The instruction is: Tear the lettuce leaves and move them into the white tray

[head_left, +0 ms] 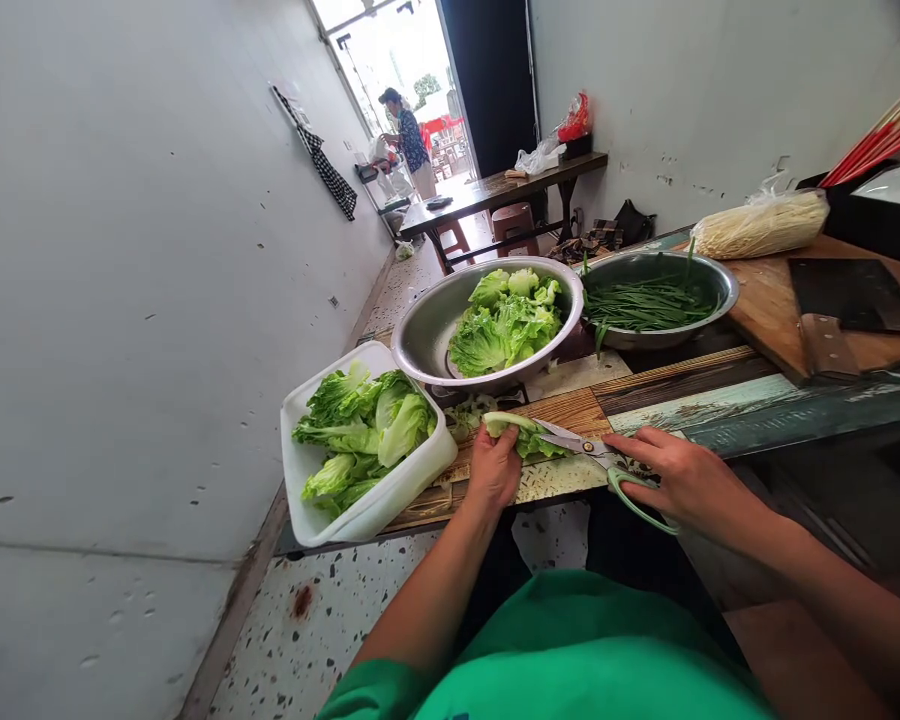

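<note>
My left hand [497,468] is closed on the pale stem end of a lettuce leaf [534,441] over the table's front edge. In my right hand [686,483] is a pair of scissors [589,447] with light green handles; the blades point left and lie across the leaf, slightly apart. A white plastic tub [371,518] of lettuce leaves stands to the left of my left hand. Behind my hands, a large metal bowl [429,335] holds more lettuce [506,330]. Lettuce scraps [469,412] lie between tub and bowl.
A second metal bowl [649,338] contains long green chives or similar leaves. On the wooden cutting board [769,300] are a cleaver [855,295] and bagged thin noodle-like strands [761,222]. Red-tipped sticks [881,138] stand at right. A person [412,140] is near the doorway, beyond another table [495,188].
</note>
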{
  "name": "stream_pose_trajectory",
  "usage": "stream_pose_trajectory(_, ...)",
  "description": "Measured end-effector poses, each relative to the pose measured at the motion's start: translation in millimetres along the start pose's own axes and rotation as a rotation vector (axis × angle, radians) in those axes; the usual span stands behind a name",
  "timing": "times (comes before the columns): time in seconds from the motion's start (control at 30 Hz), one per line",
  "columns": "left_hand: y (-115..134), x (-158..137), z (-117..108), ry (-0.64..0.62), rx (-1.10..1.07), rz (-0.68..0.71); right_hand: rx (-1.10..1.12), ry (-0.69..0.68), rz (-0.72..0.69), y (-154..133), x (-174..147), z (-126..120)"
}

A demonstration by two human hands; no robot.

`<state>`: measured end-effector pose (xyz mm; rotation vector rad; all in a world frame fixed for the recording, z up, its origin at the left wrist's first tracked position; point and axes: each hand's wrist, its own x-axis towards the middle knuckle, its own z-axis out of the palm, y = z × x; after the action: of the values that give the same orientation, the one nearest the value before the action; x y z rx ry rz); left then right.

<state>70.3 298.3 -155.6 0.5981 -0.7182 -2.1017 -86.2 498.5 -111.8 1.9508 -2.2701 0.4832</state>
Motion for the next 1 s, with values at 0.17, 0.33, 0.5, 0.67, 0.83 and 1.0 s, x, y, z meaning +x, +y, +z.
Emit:
stream_pose_trajectory(0.17, 1, 0, -1, -0.008, 0.011, -0.036, 0.066, 0.013, -0.011, 2, -1, 3)
stream_pose_trajectory(0.33, 2, 0, 0, -0.016, 0.024, -0.04, 0.08, 0.033, -0.008, 3, -3, 4)
stream_pose_trajectory(0.5, 4, -3, 4, -0.03, 0.033, -0.053, 0.107, 0.063, -0.025, 5, -5, 8)
stream_pose_trajectory(0.67, 5, -3, 4, -0.028, 0.067, -0.073, 0.12, 0.145, -0.06, 5, -7, 19)
stream_pose_trajectory(0.83, 5, -1, 1, -0.031, 0.079, -0.09, 0.111, 0.188, -0.08, 6, -7, 15)
stream_pose_trajectory(1.0, 17, -1, 5, -0.08, 0.134, -0.171, 0.004, 0.25, -0.098, 15, -2, -2)
